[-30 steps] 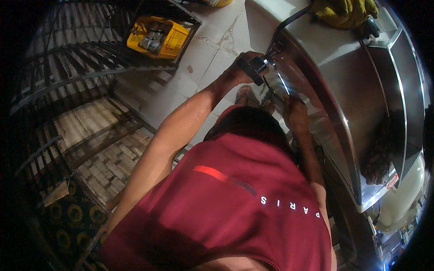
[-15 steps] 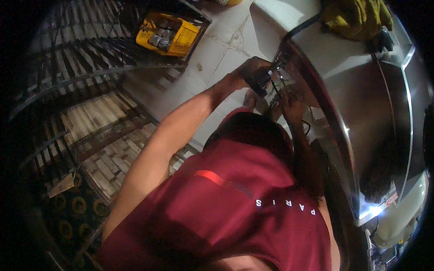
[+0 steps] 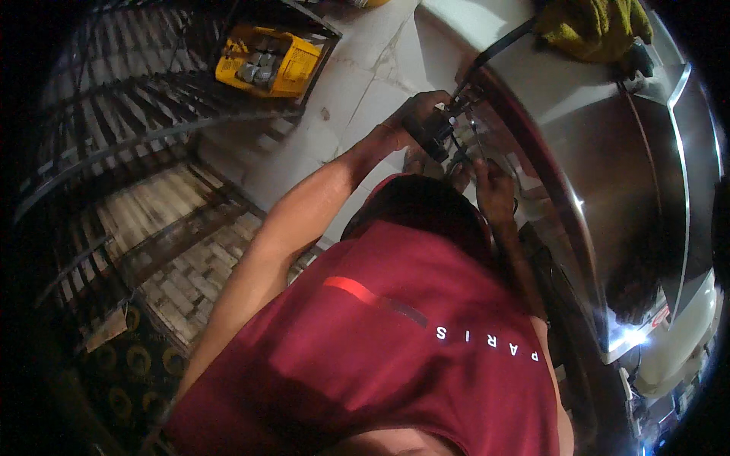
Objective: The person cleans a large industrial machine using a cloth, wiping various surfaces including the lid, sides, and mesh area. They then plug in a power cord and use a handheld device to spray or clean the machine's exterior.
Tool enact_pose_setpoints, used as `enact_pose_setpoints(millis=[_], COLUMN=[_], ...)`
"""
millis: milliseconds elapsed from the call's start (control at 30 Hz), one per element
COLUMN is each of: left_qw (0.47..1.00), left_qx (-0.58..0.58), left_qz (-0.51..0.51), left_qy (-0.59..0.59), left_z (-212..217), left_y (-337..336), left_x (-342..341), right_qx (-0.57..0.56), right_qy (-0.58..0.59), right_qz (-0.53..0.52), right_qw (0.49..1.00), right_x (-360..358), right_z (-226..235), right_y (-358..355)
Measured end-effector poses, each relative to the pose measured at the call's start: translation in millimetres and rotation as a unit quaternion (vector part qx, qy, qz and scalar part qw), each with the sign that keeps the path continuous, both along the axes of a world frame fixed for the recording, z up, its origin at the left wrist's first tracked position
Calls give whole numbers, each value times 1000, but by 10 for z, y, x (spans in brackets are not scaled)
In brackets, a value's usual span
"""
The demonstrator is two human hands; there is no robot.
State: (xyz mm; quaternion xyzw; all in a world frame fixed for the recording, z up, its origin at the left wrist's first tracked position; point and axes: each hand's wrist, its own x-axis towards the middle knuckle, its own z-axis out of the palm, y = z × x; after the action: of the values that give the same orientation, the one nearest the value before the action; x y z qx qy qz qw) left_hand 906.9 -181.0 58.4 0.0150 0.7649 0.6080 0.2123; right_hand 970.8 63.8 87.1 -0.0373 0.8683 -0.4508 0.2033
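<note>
A dark tool [image 3: 432,131] is gripped in the left hand [image 3: 414,114], its long axis running toward two o'clock into the edge of the silver car body [image 3: 608,152]. The right hand [image 3: 493,181] lies at about four o'clock from the tool, just beside it (fingers curled; what they hold cannot be told).

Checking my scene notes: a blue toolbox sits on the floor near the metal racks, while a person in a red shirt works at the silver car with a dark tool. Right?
Not quite: the toolbox is yellow, not blue, as the head view shows. The rest stands.
</note>
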Motion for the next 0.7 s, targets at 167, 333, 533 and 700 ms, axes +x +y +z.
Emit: enact_pose_setpoints(millis=[167, 333, 533, 700], left_qw=[995, 994, 997, 993], left_qx=[72, 99, 66, 97], left_qz=[-3, -6, 1, -6], left_qy=[-63, -55, -36, -68], left_z=[61, 33, 64, 169], left_y=[-14, -31, -28, -1], left_x=[0, 1, 12, 8], right_qx=[104, 170, 162, 175], right_qy=[36, 39, 159, 192], right_qz=[33, 68, 157, 156], right_qw=[993, 982, 961, 953], right_x=[45, 40, -50, -14], right_z=[289, 397, 774, 488], right_y=[70, 145, 66, 149])
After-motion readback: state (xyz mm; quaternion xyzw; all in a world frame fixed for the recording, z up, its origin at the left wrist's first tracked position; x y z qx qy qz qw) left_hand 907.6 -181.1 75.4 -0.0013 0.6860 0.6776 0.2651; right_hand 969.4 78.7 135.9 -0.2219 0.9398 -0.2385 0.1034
